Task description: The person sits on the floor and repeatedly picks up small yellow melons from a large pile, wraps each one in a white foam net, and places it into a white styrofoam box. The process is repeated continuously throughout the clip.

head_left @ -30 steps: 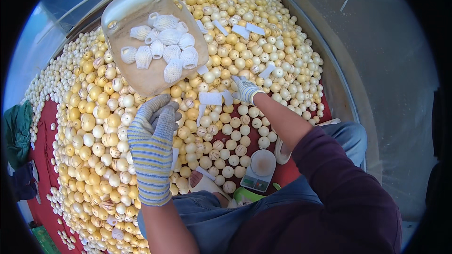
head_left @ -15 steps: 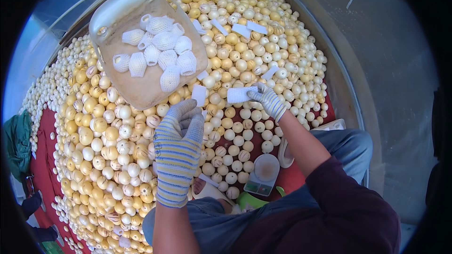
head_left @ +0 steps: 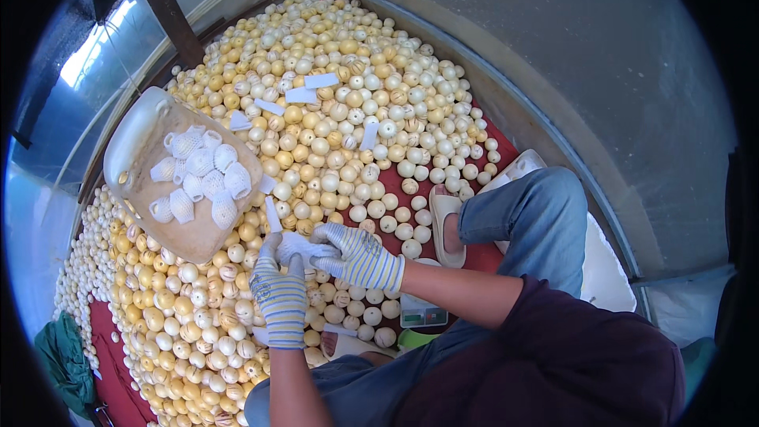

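"Where was the white net sleeve?"

"Between both gloved hands, above the heap of round cream-and-yellow fruit. I took the sleeve as dial centre."

"Finger condition?"

"Right hand: thumb and fingers pinched the sleeve's 3 o'clock end. Left hand: fingertips met the 9 o'clock end (whether they pinched it, I could not tell from my position)."

"Adjacent equipment?"

"Tub, 10 o'clock, containing white netted pieces. Scale, 4 o'clock, partly hidden by the right forearm."

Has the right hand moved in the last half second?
Yes. Judged against the digital scale, the right hand has come leftward and closer to the body.
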`<state>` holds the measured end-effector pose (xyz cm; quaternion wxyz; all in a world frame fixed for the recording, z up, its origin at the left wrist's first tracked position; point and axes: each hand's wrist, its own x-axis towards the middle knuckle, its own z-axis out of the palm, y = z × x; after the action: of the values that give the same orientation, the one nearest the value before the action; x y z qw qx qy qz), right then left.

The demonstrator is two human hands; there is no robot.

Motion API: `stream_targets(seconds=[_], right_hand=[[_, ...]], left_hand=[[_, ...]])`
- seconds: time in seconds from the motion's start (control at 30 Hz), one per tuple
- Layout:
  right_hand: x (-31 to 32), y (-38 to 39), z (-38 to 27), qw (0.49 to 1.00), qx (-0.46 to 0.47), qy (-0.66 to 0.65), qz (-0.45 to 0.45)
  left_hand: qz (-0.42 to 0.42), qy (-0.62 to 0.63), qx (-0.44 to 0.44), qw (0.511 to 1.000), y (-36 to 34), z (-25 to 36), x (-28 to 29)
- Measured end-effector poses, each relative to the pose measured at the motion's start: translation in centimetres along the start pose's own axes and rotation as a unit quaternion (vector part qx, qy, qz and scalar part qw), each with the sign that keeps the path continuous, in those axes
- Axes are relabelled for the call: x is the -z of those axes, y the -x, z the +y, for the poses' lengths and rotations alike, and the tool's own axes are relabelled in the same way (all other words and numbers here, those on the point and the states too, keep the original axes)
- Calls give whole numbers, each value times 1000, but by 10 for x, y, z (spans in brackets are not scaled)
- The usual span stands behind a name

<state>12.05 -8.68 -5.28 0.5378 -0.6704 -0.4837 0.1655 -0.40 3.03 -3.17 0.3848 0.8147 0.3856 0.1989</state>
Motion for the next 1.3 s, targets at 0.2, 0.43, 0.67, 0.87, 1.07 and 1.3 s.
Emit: stream_targets(seconds=[0.2, 0.43, 0.67, 0.87, 1.07, 1.3], right_hand=[[25, 9, 3, 978, -195, -70, -7], [29, 5, 16, 989, -142, -41, -28], [25, -8, 40, 988, -86, -117, -53], [98, -68, 150, 971, -233, -5, 52], [345, -33, 349, 772, -556, 244, 187], [413, -29, 414, 750, -565, 343, 13]], left_hand=[[-37, 38, -48, 997, 15, 6, -13], [-164, 430, 93, 883, 14, 24, -4], [-196, 531, 126, 815, -5, 12, -25], [-188, 351, 147, 906, -25, 2, -49], [-239, 224, 197, 924, -31, -6, -62], [-294, 122, 217, 923, -42, -28, -67]])
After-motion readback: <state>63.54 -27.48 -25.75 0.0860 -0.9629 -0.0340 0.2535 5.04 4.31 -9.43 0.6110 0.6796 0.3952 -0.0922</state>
